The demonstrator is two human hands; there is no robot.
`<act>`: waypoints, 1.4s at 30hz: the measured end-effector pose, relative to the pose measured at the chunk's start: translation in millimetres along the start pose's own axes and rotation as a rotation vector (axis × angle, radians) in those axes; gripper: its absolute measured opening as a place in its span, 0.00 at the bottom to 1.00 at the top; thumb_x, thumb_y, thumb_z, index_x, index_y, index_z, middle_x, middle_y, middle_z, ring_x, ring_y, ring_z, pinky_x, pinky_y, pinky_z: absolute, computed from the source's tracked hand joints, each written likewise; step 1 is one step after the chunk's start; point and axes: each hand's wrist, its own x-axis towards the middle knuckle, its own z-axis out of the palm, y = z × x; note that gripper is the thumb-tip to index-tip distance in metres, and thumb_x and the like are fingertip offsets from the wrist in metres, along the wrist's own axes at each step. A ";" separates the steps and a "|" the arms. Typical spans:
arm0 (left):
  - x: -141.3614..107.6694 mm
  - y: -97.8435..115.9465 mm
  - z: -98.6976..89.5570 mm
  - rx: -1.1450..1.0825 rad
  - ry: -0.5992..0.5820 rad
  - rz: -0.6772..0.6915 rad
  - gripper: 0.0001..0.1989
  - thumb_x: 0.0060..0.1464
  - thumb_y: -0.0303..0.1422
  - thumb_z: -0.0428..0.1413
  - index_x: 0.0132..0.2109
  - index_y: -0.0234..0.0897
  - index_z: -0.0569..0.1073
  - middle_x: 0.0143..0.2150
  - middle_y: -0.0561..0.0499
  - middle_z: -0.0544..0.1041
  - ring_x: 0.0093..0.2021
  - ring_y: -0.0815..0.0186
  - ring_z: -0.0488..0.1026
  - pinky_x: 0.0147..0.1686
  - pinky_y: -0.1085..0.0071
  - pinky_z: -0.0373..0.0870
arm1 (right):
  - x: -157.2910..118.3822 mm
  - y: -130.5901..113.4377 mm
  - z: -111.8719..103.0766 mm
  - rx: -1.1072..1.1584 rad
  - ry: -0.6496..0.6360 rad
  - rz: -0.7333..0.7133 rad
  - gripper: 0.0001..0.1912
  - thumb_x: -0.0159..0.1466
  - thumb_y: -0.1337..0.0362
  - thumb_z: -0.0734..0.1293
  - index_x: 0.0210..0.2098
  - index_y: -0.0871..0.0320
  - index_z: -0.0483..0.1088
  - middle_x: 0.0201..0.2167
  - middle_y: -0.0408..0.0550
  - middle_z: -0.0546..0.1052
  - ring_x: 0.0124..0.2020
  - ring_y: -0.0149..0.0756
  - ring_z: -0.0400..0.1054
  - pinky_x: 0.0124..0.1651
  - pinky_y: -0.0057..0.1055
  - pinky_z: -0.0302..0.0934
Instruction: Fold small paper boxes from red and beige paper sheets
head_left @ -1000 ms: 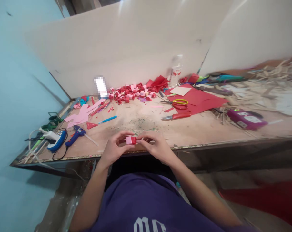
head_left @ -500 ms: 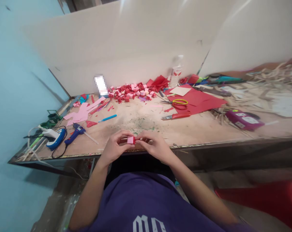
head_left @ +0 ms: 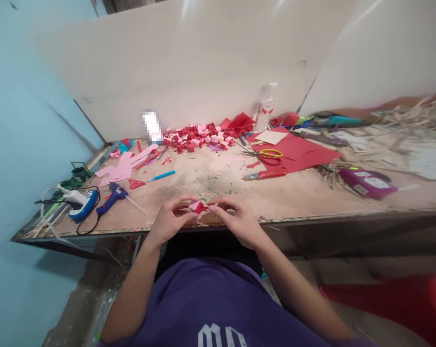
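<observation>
A small pink and red folded paper piece (head_left: 198,207) is held at the table's front edge. My left hand (head_left: 173,218) pinches its pink side between thumb and fingers. On the other side, my right hand (head_left: 232,215) has its thumb and fingertips closed on the red part. Behind them, green specks lie scattered on the tabletop (head_left: 189,185). A heap of small pink and red paper pieces (head_left: 199,136) sits at the back against the white board.
Pink paper strips (head_left: 122,166), a blue pen (head_left: 162,176), a glue gun (head_left: 112,197) and a blue power strip (head_left: 84,206) lie left. Scissors (head_left: 270,156), a red-handled cutter (head_left: 266,175), red paper (head_left: 308,152), a bottle (head_left: 264,108) and a purple device (head_left: 365,183) stand or lie right.
The small paper piece has turned between my fingers, so more of its red side shows. My right hand has shifted slightly to the right.
</observation>
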 end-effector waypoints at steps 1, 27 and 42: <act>0.2 0.3 -0.2 -0.008 -0.001 0.024 0.13 0.54 0.30 0.69 0.48 0.40 0.82 0.53 0.47 0.83 0.51 0.58 0.82 0.52 0.64 0.80 | 0.4 -0.1 -0.4 0.002 0.006 0.006 0.08 0.69 0.59 0.71 0.37 0.55 0.82 0.32 0.47 0.84 0.29 0.35 0.74 0.35 0.30 0.67; -1.9 -1.2 -0.6 0.030 -0.024 0.037 0.14 0.58 0.34 0.68 0.51 0.40 0.83 0.60 0.44 0.82 0.52 0.57 0.83 0.53 0.62 0.81 | 1.2 -0.4 1.2 -0.025 -0.076 0.015 0.06 0.67 0.59 0.73 0.37 0.54 0.81 0.32 0.46 0.83 0.29 0.35 0.75 0.34 0.30 0.69; -1.5 -6.2 5.2 0.139 0.006 0.062 0.18 0.55 0.35 0.70 0.52 0.39 0.81 0.56 0.45 0.84 0.54 0.56 0.83 0.60 0.56 0.79 | -2.1 10.0 6.3 -0.207 -0.094 -0.113 0.08 0.72 0.61 0.68 0.39 0.55 0.78 0.32 0.47 0.81 0.30 0.35 0.73 0.35 0.31 0.65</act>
